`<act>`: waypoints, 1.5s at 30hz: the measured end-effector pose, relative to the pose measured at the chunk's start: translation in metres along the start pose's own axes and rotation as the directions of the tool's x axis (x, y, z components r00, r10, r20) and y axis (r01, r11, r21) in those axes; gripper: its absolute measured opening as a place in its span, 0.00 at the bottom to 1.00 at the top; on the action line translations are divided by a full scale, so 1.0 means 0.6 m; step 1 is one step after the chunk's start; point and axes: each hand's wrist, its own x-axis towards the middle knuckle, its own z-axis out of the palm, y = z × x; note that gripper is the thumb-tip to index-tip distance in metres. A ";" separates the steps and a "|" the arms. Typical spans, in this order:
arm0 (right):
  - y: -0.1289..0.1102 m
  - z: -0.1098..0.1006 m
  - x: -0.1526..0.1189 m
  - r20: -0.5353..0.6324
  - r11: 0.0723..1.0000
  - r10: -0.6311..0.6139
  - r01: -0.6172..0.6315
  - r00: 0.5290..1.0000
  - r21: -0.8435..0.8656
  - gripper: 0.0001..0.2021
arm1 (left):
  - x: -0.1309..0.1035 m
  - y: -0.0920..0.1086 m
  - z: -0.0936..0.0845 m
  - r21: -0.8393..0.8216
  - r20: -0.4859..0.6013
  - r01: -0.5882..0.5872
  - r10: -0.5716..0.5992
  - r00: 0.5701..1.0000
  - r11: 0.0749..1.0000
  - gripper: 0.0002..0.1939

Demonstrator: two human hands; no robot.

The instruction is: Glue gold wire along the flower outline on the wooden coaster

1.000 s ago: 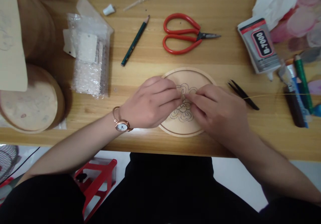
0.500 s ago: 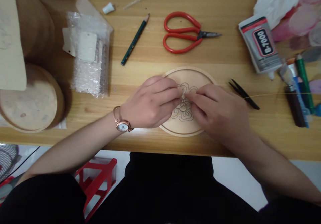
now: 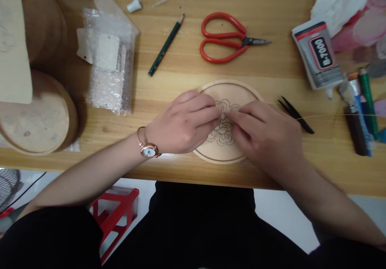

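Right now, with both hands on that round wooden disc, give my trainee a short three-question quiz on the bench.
1. True or false: the red scissors lie beyond the disc, untouched.
2. Which thing lies just right of the right hand? A) pencil B) black tweezers C) bubble wrap
3. Fill in: the left hand and the right hand meet fingertip to fingertip over the ____ drawing on the disc.

Key
1. True. The scissors lie shut on the table, clear of both hands.
2. B. The tweezers lie there; the pencil and bubble wrap lie to the left.
3. Flower. What the fingertips pinch is too small to tell.
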 end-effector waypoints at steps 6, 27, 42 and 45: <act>0.000 0.001 -0.001 -0.011 1.000 -0.015 0.015 1.000 0.012 0.10 | -0.001 0.000 0.001 -0.034 -0.027 -0.007 0.006 1.000 0.999 0.08; 0.002 0.008 -0.003 -0.088 0.999 0.004 0.000 0.996 0.039 0.05 | -0.001 0.001 0.002 -0.011 -0.024 0.001 -0.001 1.000 1.000 0.09; -0.004 0.008 -0.002 -0.127 0.999 0.037 -0.038 0.991 -0.003 0.06 | -0.004 0.001 0.003 -0.057 -0.013 0.024 -0.024 1.000 0.998 0.09; -0.003 0.010 0.002 -0.119 0.998 0.057 -0.053 0.991 0.035 0.06 | -0.004 0.002 0.003 -0.019 -0.021 0.021 -0.021 1.000 1.000 0.09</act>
